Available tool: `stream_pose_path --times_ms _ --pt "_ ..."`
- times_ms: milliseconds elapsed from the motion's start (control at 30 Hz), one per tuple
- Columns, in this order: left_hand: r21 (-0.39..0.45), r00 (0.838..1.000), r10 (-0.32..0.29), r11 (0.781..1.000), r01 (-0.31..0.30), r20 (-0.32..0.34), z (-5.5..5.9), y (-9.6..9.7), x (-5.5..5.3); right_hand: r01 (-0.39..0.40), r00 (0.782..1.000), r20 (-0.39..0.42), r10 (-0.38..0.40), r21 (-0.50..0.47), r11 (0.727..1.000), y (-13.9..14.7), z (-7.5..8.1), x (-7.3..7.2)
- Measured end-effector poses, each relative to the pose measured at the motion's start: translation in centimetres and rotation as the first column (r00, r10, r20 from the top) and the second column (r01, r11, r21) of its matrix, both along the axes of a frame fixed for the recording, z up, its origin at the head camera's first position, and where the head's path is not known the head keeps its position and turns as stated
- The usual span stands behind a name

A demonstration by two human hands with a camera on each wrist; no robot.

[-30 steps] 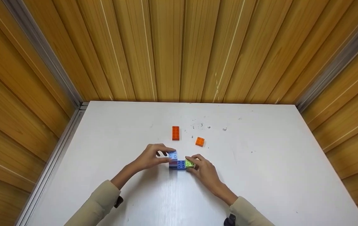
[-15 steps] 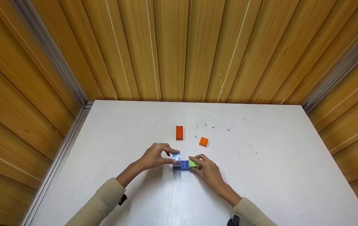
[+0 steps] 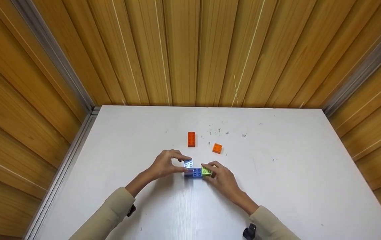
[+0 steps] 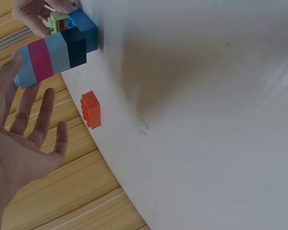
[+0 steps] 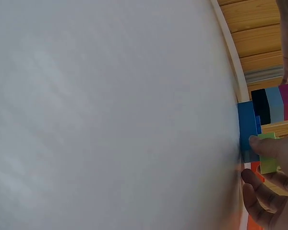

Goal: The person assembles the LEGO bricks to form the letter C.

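Several toy building bricks are joined near the middle of the table. At the bottom lies a blue brick (image 3: 197, 172). On its left end rises a stack: a dark brick (image 4: 74, 47), a light blue one (image 4: 58, 51), a magenta brick (image 4: 40, 60) and a light blue top brick (image 3: 188, 163). My left hand (image 3: 164, 164) grips the top of this stack between thumb and index finger, the other fingers spread. My right hand (image 3: 224, 180) pinches a lime green brick (image 3: 206, 171) at the blue brick's right end. Fingers partly cover the lime brick.
Beyond the hands, a red-orange long brick (image 3: 191, 139) and a smaller orange brick (image 3: 217, 148) lie on the white table (image 3: 137, 133). Small dark marks dot the surface behind them. Wood-patterned walls (image 3: 180, 53) enclose the back and sides.
The head view has shifted slightly, so everything appears a little to the right of where it was. Both hands keep their hold, and the stack's tilt looks much the same.
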State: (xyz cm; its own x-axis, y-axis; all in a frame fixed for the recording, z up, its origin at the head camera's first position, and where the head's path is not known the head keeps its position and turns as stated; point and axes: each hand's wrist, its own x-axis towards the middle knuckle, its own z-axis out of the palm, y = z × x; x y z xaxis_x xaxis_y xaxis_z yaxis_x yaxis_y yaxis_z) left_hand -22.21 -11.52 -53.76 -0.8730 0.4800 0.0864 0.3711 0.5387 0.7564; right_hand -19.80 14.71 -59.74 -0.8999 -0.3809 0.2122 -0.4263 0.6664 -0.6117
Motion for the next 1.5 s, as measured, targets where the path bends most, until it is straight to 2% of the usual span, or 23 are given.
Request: stream_pose_path --times_ms 100,167,233,300,367,500,633,800,933,1000,1100,1233,1500 --pt "0.014 1.000 0.014 1.000 -0.013 -0.020 -0.3 -0.2 -0.2 -0.106 0.991 0.078 0.108 -0.034 0.994 0.5 0.7 -0.8" --pt "0.025 0.999 0.019 1.000 -0.018 -0.028 -0.4 -0.3 -0.2 -0.200 0.967 0.144 0.208 -0.072 0.977 1.1 1.4 -1.6" --pt "0.028 0.999 0.017 0.999 -0.016 -0.029 -0.5 -0.3 -0.3 -0.278 0.934 0.201 0.296 -0.115 0.954 1.7 2.2 -2.5" --pt "0.032 1.000 0.014 0.999 -0.013 -0.022 -0.6 -0.3 -0.3 -0.325 0.906 0.236 0.350 -0.139 0.935 2.1 3.0 -3.5" --pt "0.033 1.000 0.014 0.999 -0.013 -0.013 -0.7 -0.3 -0.3 -0.341 0.899 0.240 0.367 -0.144 0.929 2.3 3.6 -4.6" --pt "0.049 1.000 0.020 0.999 -0.020 -0.006 -1.0 -0.3 -0.1 -0.314 0.916 0.212 0.340 -0.146 0.938 2.0 4.3 -7.1" --pt "0.069 1.000 0.026 0.997 -0.025 0.000 -1.3 -0.2 0.4 -0.281 0.933 0.185 0.310 -0.167 0.945 0.7 4.2 -9.5" --pt "0.104 1.000 0.026 0.994 -0.027 0.010 -1.7 0.1 1.0 -0.253 0.951 0.144 0.273 -0.139 0.957 -1.7 3.5 -11.3" --pt "0.110 1.000 0.031 0.993 -0.031 0.003 -1.8 0.2 1.4 -0.267 0.958 0.112 0.265 -0.005 0.964 -3.8 2.7 -11.6" --pt "0.111 1.000 0.029 0.993 -0.028 -0.001 -1.8 0.2 1.4 -0.272 0.960 0.094 0.264 0.083 0.959 -4.6 2.2 -11.6" --pt "0.117 1.000 0.023 0.993 -0.022 0.001 -1.8 0.2 1.4 -0.248 0.968 0.075 0.239 0.155 0.956 -5.1 1.5 -11.4" --pt "0.112 1.000 0.014 0.994 -0.013 -0.009 -1.7 0.4 1.1 -0.209 0.977 0.073 0.199 0.191 0.959 -5.1 1.3 -11.4" --pt "0.085 1.000 0.023 0.996 -0.022 -0.009 -1.6 0.6 0.5 -0.180 0.977 0.153 0.146 0.244 0.953 -4.4 2.4 -11.7"
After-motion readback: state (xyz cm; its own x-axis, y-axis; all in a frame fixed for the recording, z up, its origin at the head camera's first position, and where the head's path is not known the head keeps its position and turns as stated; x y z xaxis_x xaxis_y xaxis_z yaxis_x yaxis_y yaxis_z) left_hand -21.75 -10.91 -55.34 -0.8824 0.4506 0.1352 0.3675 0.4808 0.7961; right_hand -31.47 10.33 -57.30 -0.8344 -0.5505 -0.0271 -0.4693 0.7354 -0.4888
